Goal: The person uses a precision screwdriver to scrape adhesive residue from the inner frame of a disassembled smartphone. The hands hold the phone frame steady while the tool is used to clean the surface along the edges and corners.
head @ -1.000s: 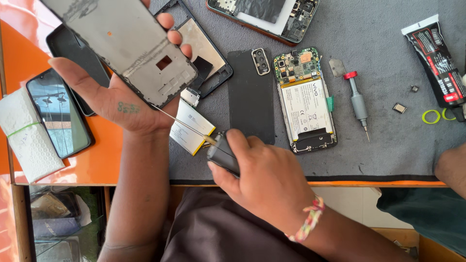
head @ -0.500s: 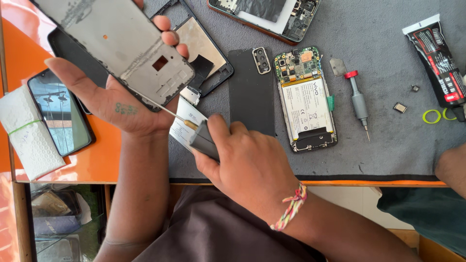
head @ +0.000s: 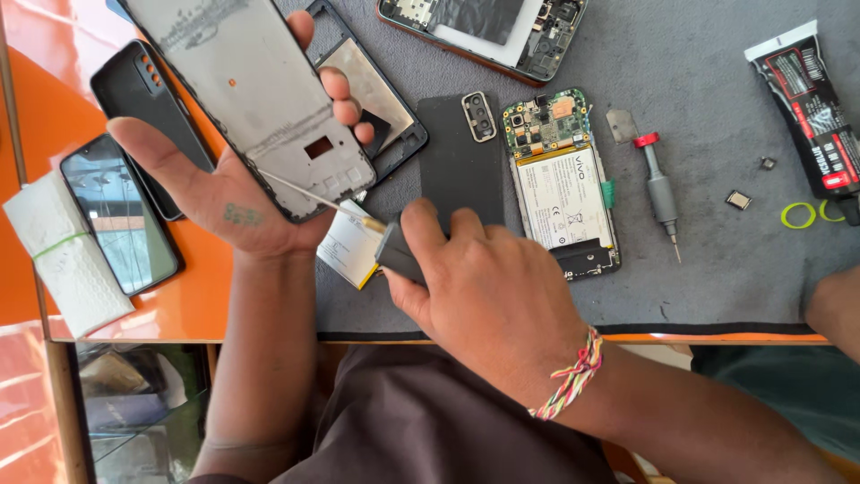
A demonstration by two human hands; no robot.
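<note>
- Across the far and right part of the scene lies a grey felt work mat, with an orange glossy tabletop showing at the left.
- Raised over the left of the mat, a grey-silver phone frame with a black rim rests tilted in the left hand, which grasps it with the thumb along the left edge and the fingers curled over the right edge.
- Near the middle, the right hand is clenched around a dark grey tool handle; its thin metal tip touches the near end of the frame.
- Just right of that hand lies an opened phone with a green circuit board and white battery, and beside it a black back cover with a camera cut-out.
- Under the tool sits a white and yellow battery.
- At the left lie two black phones and a white padded bundle.
- Further right are a grey screwdriver with a red collar and a black and red glue tube.
</note>
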